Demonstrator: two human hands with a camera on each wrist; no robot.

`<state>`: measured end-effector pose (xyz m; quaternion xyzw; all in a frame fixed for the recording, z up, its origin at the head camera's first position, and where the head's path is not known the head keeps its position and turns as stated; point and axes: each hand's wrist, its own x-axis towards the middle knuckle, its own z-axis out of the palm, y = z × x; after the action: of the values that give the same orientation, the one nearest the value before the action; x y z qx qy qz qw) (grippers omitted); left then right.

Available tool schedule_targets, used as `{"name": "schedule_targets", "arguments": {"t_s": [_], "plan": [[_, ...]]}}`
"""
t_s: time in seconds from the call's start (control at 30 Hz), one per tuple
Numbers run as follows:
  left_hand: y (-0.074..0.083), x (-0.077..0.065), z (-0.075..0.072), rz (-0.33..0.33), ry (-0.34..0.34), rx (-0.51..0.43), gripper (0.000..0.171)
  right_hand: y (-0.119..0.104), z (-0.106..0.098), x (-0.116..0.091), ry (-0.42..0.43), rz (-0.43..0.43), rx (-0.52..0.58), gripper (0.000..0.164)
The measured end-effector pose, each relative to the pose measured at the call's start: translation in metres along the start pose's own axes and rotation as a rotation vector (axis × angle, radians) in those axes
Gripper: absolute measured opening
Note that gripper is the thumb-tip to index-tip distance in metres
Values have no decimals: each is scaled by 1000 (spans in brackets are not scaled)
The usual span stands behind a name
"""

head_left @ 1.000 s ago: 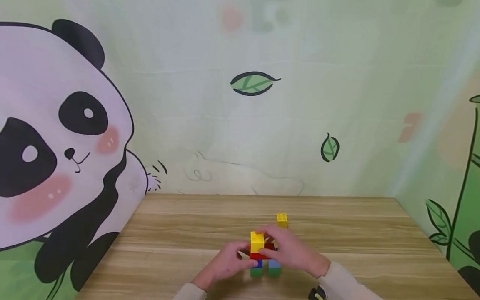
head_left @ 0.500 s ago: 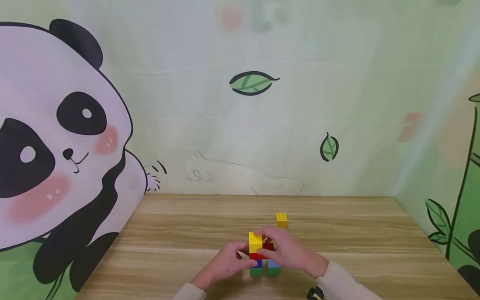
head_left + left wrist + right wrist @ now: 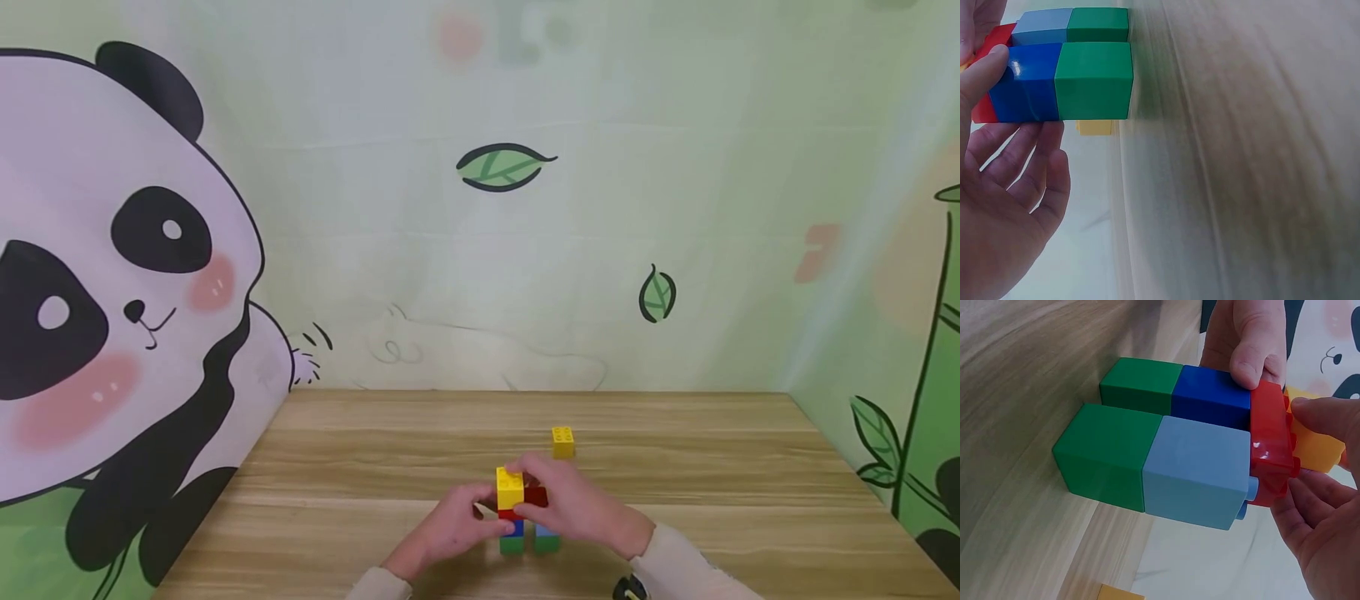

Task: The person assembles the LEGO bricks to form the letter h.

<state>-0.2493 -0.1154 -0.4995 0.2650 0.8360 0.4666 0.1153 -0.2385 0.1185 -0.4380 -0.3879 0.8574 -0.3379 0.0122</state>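
Note:
A small build of toy bricks stands upright on the table in the head view. Two green bricks form its feet, the nearer one (image 3: 1107, 456) and the farther one (image 3: 1141, 381) in the right wrist view. On them sit a light blue brick (image 3: 1197, 469) and a dark blue brick (image 3: 1029, 87), bridged by a red brick (image 3: 1270, 440). The light blue brick's outer studs show past the red one. My left hand (image 3: 453, 525) holds the build at the dark blue brick, thumb in front. My right hand (image 3: 581, 504) pinches a yellow brick (image 3: 510, 492) on the red brick's left end.
Another yellow brick (image 3: 562, 442) stands alone on the wooden table (image 3: 360, 450), behind the build. A printed cloth backdrop (image 3: 450, 250) with a panda rises at the table's far edge.
The right hand and the yellow brick it pinches have come down slightly onto the red brick. The left hand keeps its hold. The head view has shifted a little.

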Motion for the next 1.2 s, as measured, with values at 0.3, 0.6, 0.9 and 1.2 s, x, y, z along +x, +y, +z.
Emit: {"name": "schedule_targets", "arguments": {"t_s": [0.3, 0.6, 0.9, 1.2], "plan": [[9, -1, 3, -58, 28, -22, 24, 0, 0, 1, -5, -3, 3, 34], [0, 0, 1, 5, 8, -8, 34, 1, 3, 1, 17, -45, -66, 34], [2, 0, 1, -17, 9, -4, 32, -1, 7, -1, 62, -44, -90, 37], [11, -3, 2, -51, 29, -28, 23, 1, 10, -2, 92, -69, -97, 36]]}}
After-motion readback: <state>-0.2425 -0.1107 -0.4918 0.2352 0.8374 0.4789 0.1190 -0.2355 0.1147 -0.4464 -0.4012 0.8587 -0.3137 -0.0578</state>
